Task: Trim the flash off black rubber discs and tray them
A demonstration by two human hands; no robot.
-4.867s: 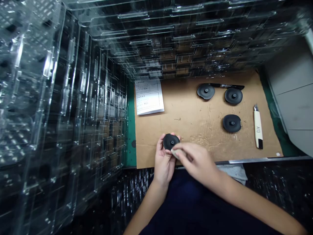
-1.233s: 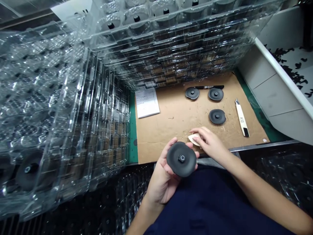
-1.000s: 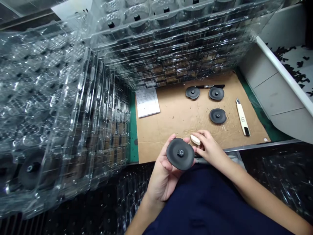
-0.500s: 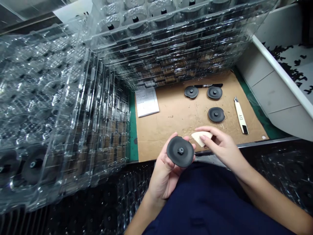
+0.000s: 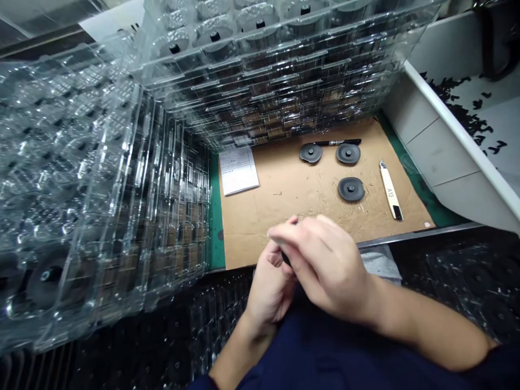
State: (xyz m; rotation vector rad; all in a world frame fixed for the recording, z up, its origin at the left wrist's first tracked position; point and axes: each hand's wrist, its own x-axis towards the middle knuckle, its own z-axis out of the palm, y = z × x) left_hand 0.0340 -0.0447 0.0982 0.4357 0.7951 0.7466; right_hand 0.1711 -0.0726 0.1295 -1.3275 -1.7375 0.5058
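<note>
well, the left hand [image 5: 268, 287] cups a black rubber disc [image 5: 286, 259], and the right hand [image 5: 325, 265] curls over it, its grip hidden; a careless push could tip the disc onto the clear plastic trays [image 5: 162, 216].

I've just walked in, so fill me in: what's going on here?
A person is working with both bare hands. The left hand cradles a black disc, mostly hidden behind the right hand, whose fingers curve over it. Three more black discs lie on a cardboard sheet, along with a black marker, a utility knife and a printed paper. Stacks of clear plastic trays rise beyond and to the left.
</note>
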